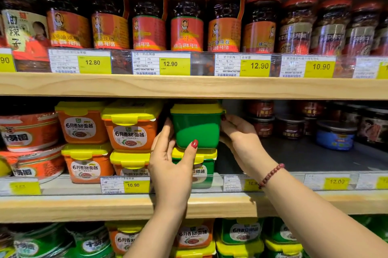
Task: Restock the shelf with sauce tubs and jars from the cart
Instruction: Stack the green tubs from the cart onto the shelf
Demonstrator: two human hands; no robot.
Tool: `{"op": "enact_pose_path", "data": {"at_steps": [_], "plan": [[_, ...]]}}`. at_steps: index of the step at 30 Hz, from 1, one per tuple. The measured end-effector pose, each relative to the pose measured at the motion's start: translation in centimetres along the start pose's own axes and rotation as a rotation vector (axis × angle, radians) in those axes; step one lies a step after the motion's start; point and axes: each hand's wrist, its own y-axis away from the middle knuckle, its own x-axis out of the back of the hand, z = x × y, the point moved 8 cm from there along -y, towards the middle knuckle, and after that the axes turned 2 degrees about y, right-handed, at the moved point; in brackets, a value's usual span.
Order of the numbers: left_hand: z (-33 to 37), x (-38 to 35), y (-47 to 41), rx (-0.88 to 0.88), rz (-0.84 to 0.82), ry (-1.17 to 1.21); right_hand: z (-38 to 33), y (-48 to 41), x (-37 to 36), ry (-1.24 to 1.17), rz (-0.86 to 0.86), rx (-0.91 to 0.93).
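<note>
My left hand [170, 165] and right hand [237, 133] grip the green tub [197, 127] by its sides, left thumb pressed on its front. It sits atop the lower tub [204, 168] on the middle shelf [210, 205]. Risk: seated off-centre, it may topple on release.

Light wooden shelf boards [189, 86] run across the whole view, one above another. Clear plastic rails [202, 64] on their front edges carry white and yellow price labels [255, 66]. The middle level has a dark grey floor [294, 152] at right.
</note>
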Motion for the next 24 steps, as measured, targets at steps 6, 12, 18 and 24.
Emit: {"op": "enact_pose_path", "data": {"at_steps": [6, 12, 18, 24], "plan": [[0.3, -0.1, 0.5, -0.061, -0.072, -0.231, -2.2, 3.9, -0.6, 0.295, 0.078, 0.289], [2.1, 0.2, 2.1, -0.187, -0.068, -0.225, -1.7, 3.3, -2.4, 0.395, -0.109, 0.152], [1.6, 0.7, 1.0, -0.085, -0.081, -0.128, -1.1, 1.9, -3.1, 0.446, 0.014, 0.058], [0.7, 0.8, 0.9, 0.039, -0.130, -0.136, -0.7, 0.8, -2.8, 0.146, -0.027, 0.059]]}}
